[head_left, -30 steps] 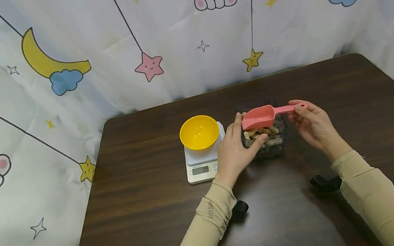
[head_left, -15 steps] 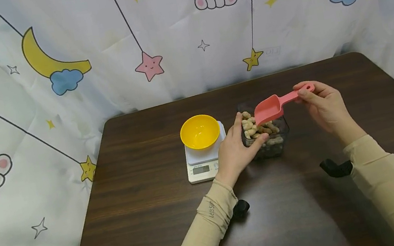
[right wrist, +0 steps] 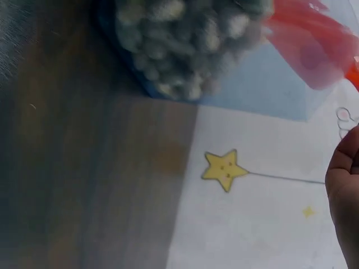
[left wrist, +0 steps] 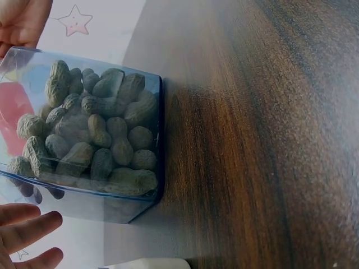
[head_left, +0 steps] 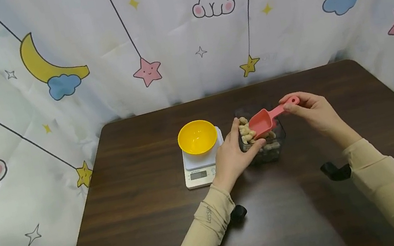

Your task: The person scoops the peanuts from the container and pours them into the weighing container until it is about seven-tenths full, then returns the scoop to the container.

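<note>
In the head view, my right hand pinches the handle of a pink scoop. The scoop slants down leftward, its blade among unshelled peanuts in a clear square container. My left hand rests at the container's front left corner, with fingers straight along the left side and thumb across the front. Through the wall in the left wrist view, peanuts fill much of the container. The red scoop is blurred in the right wrist view, where only part of my right hand shows.
A yellow bowl stands on a white kitchen scale, just left of the container and partly behind my left hand. Black pieces sit under both wrists. A printed curtain hangs behind the dark wooden table.
The scoop first moved right and up, tilting its blade down. Then it lowered leftward, blade into the peanuts. My left hand stayed at the container; the head view shifted slightly.
</note>
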The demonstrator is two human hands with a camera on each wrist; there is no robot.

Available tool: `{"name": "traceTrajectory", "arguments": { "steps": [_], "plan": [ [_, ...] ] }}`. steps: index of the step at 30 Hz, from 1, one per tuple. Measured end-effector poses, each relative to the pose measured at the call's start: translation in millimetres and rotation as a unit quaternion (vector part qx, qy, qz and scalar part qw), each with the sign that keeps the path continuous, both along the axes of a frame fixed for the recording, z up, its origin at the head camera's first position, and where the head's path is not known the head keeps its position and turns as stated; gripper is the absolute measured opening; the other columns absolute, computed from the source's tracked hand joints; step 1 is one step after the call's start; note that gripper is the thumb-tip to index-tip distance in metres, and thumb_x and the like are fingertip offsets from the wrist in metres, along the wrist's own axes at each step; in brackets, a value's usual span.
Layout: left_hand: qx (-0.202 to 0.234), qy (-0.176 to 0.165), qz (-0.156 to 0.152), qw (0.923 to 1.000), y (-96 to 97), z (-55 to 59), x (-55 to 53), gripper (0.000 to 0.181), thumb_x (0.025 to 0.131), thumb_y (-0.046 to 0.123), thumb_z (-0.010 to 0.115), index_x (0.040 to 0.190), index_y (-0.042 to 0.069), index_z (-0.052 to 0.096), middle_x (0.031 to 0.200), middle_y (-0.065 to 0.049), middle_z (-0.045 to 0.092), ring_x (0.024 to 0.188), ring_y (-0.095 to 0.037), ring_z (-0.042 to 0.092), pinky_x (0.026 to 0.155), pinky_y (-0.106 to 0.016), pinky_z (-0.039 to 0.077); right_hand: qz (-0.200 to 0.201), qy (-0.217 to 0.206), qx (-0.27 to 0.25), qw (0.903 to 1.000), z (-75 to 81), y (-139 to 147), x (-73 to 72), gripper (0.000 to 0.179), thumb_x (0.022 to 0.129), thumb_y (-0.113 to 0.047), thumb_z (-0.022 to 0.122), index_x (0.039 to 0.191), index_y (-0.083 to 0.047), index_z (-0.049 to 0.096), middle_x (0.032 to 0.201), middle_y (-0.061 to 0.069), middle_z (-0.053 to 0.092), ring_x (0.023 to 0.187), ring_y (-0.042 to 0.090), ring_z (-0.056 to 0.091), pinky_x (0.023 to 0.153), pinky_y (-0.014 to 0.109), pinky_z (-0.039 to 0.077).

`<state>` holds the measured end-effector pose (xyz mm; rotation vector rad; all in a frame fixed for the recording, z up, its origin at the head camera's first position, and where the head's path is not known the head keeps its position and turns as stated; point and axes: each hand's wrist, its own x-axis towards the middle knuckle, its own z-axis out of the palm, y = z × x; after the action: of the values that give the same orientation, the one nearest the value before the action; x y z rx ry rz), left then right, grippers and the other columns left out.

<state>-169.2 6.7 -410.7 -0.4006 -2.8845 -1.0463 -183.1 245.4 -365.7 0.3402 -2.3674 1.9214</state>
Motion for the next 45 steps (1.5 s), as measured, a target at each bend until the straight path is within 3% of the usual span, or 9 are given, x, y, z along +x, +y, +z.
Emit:
{"name": "traceTrajectory", "arguments": {
  "steps": [2,8,18,26,32,36,39,42,45],
  "plan": [
    [0.001,-0.006,0.0,1.0,-0.5,-0.4,0.9,0.089,0.079,0.071,0.049,0.15,0.026,0.018,0.136,-0.008,0.053,0.102,-0.028,0.062,0.086,-0.038,0.053,0.01,-0.01,-0.018,0.9997,-5.3,-1.7,0.1,0.023,0.093,-0.013,0.056,0.114,-0.006,0.061,0.09,-0.012,0.064,0.085,0.003,0.06,0.079,0.01,0.048],
    [0.003,-0.014,-0.002,0.9999,-0.8,0.4,2.2,0.09,0.079,0.072,0.048,0.15,0.027,0.016,0.138,-0.008,0.052,0.105,-0.028,0.062,0.088,-0.04,0.052,0.041,-0.022,-0.138,0.9893,-18.1,-3.1,-1.1,0.02,0.093,-0.008,0.053,0.112,-0.005,0.06,0.093,-0.004,0.062,0.085,0.004,0.064,0.082,0.012,0.051],
    [-0.002,-0.017,0.0,0.9999,-0.6,1.8,1.4,0.09,0.079,0.073,0.048,0.15,0.028,0.015,0.14,-0.006,0.05,0.112,-0.027,0.059,0.093,-0.043,0.049,0.016,0.021,-0.12,0.9924,-29.7,-4.2,2.3,0.021,0.093,-0.008,0.053,0.113,-0.006,0.058,0.094,-0.007,0.064,0.087,0.002,0.065,0.082,0.009,0.049],
    [0.0,-0.007,0.001,1.0,-0.2,0.7,0.0,0.09,0.079,0.073,0.048,0.15,0.029,0.016,0.139,-0.005,0.051,0.105,-0.026,0.061,0.089,-0.039,0.051,0.054,0.021,-0.184,0.9813,-35.3,-5.7,4.1,0.022,0.095,-0.004,0.047,0.115,-0.003,0.056,0.099,-0.002,0.062,0.089,0.005,0.065,0.086,0.013,0.05],
    [-0.001,-0.005,0.002,1.0,-0.7,1.7,0.3,0.089,0.079,0.071,0.049,0.15,0.028,0.017,0.137,-0.006,0.053,0.102,-0.027,0.063,0.088,-0.037,0.052,0.018,0.02,-0.144,0.9893,-37.8,-10.9,3.8,0.023,0.093,-0.007,0.053,0.115,-0.002,0.056,0.096,-0.006,0.064,0.086,0.002,0.064,0.084,0.011,0.05],
    [-0.003,-0.012,0.002,0.9999,-0.3,3.0,0.3,0.089,0.079,0.071,0.05,0.15,0.029,0.015,0.138,-0.006,0.052,0.103,-0.027,0.062,0.089,-0.038,0.052,-0.012,0.025,-0.028,0.9992,-31.7,-10.7,7.9,0.021,0.094,-0.012,0.052,0.114,-0.007,0.058,0.091,-0.013,0.061,0.076,0.002,0.056,0.067,0.01,0.047],
    [-0.004,-0.015,0.002,0.9999,-0.1,4.0,0.2,0.089,0.079,0.071,0.049,0.15,0.03,0.014,0.139,-0.006,0.051,0.103,-0.027,0.062,0.09,-0.038,0.052,-0.037,0.034,0.058,0.997,-28.3,-10.3,9.2,0.02,0.095,-0.017,0.053,0.113,-0.01,0.057,0.086,-0.016,0.058,0.069,0.006,0.047,0.056,0.02,0.038],
    [-0.007,-0.015,0.002,0.9999,-0.3,4.3,0.2,0.089,0.079,0.072,0.049,0.15,0.03,0.014,0.138,-0.007,0.052,0.1,-0.027,0.062,0.088,-0.037,0.052,-0.038,0.025,0.052,0.9976,-28.7,-10.9,8.3,0.022,0.094,-0.018,0.054,0.114,-0.009,0.057,0.085,-0.016,0.06,0.069,0.005,0.05,0.056,0.02,0.039],
    [-0.007,-0.014,0.002,0.9999,-0.3,3.9,0.4,0.089,0.079,0.072,0.048,0.15,0.029,0.015,0.138,-0.006,0.052,0.099,-0.027,0.062,0.088,-0.037,0.052,-0.031,0.007,0.0,0.9995,-31.8,-11.6,7.8,0.024,0.094,-0.017,0.055,0.115,-0.007,0.058,0.083,-0.015,0.064,0.073,0.0,0.056,0.062,0.012,0.044]
  ]
}}
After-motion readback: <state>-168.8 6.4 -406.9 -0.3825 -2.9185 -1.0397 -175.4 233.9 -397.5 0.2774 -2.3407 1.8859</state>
